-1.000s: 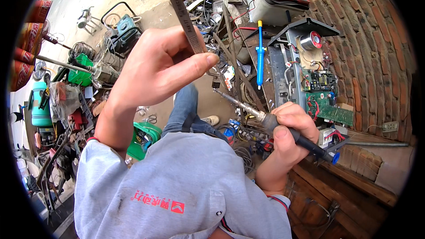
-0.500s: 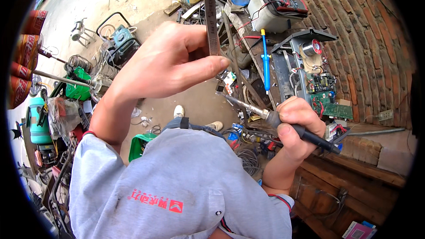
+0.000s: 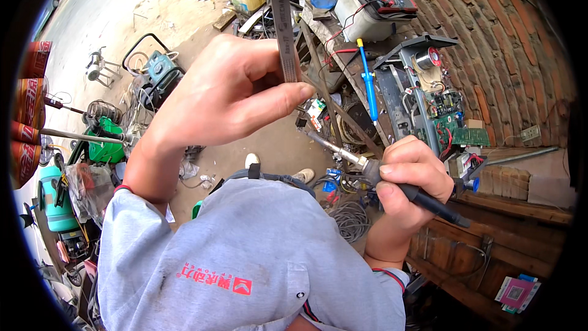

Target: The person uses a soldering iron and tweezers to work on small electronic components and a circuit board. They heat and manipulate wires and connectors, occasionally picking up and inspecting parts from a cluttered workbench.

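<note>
Between the thumb and fingers of my left hand is a pair of dark metal tweezers, its broad end pointing up and away. The lower ends of the tweezers are mostly hidden behind the thumb. My right hand is closed round the black handle of a soldering iron. The iron slants up to the left, its metal tip below my left thumb. A small dark piece shows close to that tip; what holds it, I cannot make out.
On the bench to the right are a blue desoldering pump, an opened metal housing with a green circuit board, and a solder spool. A multimeter lies on a pale box beyond. Machines and cables crowd the left; a brick wall rises right.
The soldering iron and right hand have come slightly lower in view. The tweezers lean a little more to the left. Background objects have shifted as my head moved; both grips remain.
</note>
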Tool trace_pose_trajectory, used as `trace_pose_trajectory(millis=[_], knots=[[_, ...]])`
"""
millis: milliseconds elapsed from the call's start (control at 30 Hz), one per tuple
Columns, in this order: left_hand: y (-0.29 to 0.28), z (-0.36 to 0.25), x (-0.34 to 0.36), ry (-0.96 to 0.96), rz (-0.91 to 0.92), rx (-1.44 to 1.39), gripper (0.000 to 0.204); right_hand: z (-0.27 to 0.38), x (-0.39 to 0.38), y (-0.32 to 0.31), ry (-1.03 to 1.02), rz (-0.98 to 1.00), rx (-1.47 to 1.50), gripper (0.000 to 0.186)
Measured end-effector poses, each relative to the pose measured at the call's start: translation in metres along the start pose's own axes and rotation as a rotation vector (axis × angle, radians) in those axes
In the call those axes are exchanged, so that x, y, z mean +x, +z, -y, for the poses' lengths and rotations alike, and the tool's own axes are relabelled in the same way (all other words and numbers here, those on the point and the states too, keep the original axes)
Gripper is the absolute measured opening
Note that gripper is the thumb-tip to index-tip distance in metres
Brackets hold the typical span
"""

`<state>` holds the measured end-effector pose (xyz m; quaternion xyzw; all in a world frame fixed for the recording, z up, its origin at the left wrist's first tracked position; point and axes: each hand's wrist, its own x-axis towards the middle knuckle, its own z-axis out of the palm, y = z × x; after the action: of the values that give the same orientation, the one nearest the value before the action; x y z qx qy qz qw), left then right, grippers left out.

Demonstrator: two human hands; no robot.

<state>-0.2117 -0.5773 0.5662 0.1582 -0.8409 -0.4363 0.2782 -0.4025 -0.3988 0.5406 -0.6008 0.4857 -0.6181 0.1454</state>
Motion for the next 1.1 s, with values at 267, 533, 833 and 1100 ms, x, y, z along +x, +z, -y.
trace_pose_trajectory(millis=[267, 533, 833, 1100], knots=[[-0.003, 0.003, -0.002, 0.129, -0.018, 0.063, 0.02, 0.01, 0.001, 0.007, -0.047, 0.011, -0.095, 0.023], [-0.001, 0.004, 0.002, 0.162, -0.033, 0.074, 0.018, 0.015, 0.002, 0.007, -0.047, 0.018, -0.151, 0.026], [0.001, 0.006, 0.007, 0.137, -0.026, 0.009, 0.015, 0.012, 0.006, 0.002, -0.05, 0.006, -0.16, 0.026], [0.001, 0.011, 0.01, 0.16, -0.03, -0.009, 0.015, 0.01, 0.008, 0.003, -0.06, -0.007, -0.155, 0.027]])
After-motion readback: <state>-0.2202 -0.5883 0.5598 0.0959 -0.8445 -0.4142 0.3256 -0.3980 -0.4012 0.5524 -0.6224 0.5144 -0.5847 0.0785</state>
